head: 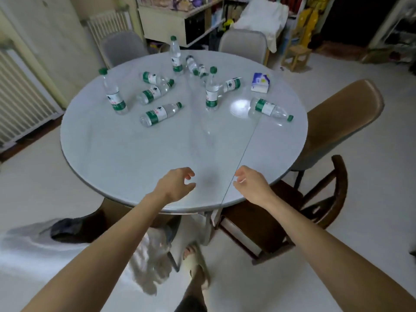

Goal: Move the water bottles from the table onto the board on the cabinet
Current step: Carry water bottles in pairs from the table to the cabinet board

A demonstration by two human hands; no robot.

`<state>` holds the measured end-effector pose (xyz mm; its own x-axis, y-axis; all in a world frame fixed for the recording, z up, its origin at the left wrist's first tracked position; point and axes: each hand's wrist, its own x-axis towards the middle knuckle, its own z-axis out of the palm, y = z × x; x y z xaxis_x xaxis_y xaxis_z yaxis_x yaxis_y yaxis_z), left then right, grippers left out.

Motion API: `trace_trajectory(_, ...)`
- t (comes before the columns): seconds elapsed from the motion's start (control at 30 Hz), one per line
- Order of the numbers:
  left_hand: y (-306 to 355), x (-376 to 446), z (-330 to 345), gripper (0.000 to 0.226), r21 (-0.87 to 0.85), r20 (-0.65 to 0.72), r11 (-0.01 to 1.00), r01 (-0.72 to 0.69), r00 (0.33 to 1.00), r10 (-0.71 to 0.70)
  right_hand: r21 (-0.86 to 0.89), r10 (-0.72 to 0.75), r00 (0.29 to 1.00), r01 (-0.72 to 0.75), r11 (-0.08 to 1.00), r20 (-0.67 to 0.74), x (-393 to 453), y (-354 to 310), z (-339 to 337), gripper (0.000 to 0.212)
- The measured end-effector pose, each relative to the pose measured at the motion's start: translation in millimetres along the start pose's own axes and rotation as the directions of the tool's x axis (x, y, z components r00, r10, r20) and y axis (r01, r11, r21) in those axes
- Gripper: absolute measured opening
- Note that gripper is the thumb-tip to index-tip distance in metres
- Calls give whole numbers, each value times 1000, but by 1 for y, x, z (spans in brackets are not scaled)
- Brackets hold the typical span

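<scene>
Several clear water bottles with green caps and green labels are spread over the far half of a round grey table (126,158). Three stand upright: one at the left (113,93), one at the back (175,55), one in the middle (212,90). The others lie on their sides, among them one near the centre (158,114) and one at the right (269,108). My left hand (176,184) and my right hand (251,184) hover over the table's near edge, fingers loosely curled, holding nothing. No board or cabinet top is identifiable.
A blue and white tissue pack (260,82) lies at the table's right rear. A brown chair (342,122) stands at the right, two grey chairs (244,45) behind the table, a dark wooden chair (315,203) near my right. A radiator (20,95) lines the left wall.
</scene>
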<state>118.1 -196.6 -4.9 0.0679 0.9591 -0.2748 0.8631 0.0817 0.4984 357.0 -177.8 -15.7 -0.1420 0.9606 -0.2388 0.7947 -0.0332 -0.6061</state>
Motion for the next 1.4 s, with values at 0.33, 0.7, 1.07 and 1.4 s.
trace_trajectory(0.33,-37,195,-70,35,-44,18,999,-4,1000,5,164,119,990,-104,981,-82,205,-43,0,22)
trace_trajectory(0.7,-63,344,-66,35,-22,74,988,154,986,-152,468,260,958,-178,866,-117,436,-56,0,76)
trace_trajectory(1.07,-86,401,-50,39,-105,-171,967,233,953,-249,663,190,959,-3,749,-210,544,-67,10,60)
trace_trajectory(1.4,-162,445,-81,91,230,-365,881,413,876,-316,690,323,946,-252,678,29,500,-68,56,42)
